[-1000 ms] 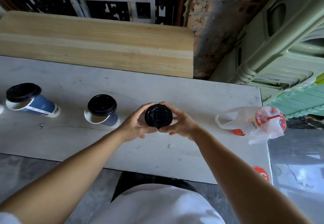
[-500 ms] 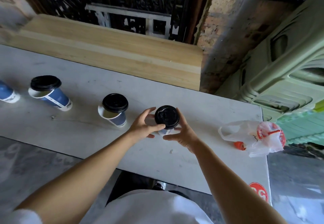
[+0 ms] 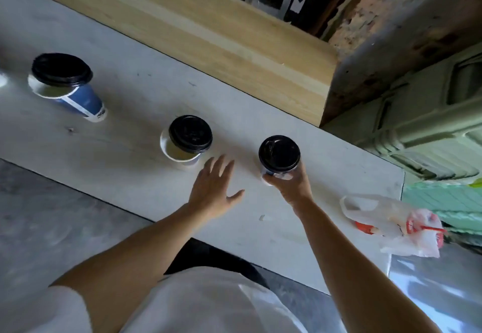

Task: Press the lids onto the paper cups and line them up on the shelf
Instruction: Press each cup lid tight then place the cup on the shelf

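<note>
Black lids sit on all three cups on the grey table [image 3: 130, 92]. The right hand [image 3: 289, 185] grips the right cup [image 3: 270, 174] from the near side, fingers curled round its wall just under the right lid [image 3: 279, 153]. That lid seems seated flat, though the cup's body is mostly hidden.

The left hand [image 3: 212, 192] holds nothing. It is palm down, fingers straight and spread, over the table between the right cup and the middle cup [image 3: 177, 155]. Its fingertips are just beside the middle cup but apart from it; whether the palm touches the table I cannot tell.

The middle lid [image 3: 190, 133] lies off-centre, leaving a crescent of the cup's mouth showing at the near left. The left cup [image 3: 83, 100], blue with a white band, stands well to the left, and the left lid [image 3: 61, 69] is likewise shifted off the rim.

A wooden plank [image 3: 208, 27] runs behind the table. A white and red plastic bag [image 3: 399, 225] lies at the table's right end.
</note>
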`<move>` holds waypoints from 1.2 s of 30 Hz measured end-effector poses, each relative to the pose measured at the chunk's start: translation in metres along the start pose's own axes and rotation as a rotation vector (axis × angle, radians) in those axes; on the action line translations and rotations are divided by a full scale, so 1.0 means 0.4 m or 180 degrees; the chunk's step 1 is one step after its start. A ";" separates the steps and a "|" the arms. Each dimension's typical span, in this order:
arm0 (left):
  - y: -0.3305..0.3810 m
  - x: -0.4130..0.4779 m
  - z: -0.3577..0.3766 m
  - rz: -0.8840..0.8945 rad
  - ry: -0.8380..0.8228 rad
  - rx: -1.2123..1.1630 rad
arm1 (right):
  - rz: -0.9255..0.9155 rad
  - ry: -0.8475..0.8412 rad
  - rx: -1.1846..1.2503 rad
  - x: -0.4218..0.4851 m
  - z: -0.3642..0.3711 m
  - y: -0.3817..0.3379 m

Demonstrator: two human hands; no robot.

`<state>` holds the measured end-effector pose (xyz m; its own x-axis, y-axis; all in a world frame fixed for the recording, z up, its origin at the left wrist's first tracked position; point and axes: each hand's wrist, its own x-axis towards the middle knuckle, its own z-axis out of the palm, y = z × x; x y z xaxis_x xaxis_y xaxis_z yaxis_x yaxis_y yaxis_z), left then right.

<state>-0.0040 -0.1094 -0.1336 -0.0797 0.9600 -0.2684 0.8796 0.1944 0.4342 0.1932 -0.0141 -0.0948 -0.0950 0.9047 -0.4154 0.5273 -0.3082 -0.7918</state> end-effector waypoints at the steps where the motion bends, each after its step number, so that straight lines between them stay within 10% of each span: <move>1: -0.003 0.007 0.016 0.0014 -0.0077 0.0141 | 0.0027 -0.0008 -0.0153 0.009 -0.005 -0.007; 22: 0.047 0.062 0.192 -0.0853 0.0650 0.0398 | -0.1602 -0.0891 -0.4182 0.200 -0.170 -0.319; 28: 0.050 0.067 0.224 -0.0798 0.1131 0.0570 | -0.2874 -0.0359 -0.6282 0.208 -0.217 -0.470; 36: 0.060 0.060 0.228 -0.0805 0.1450 0.0673 | -0.3394 0.0091 -0.6756 0.144 -0.186 -0.539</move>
<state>0.0581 -0.1000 -0.2081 -0.4535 0.8879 0.0771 0.8779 0.4302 0.2102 0.1368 0.1264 0.0853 -0.8115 0.4919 -0.3155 0.1234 0.6719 0.7303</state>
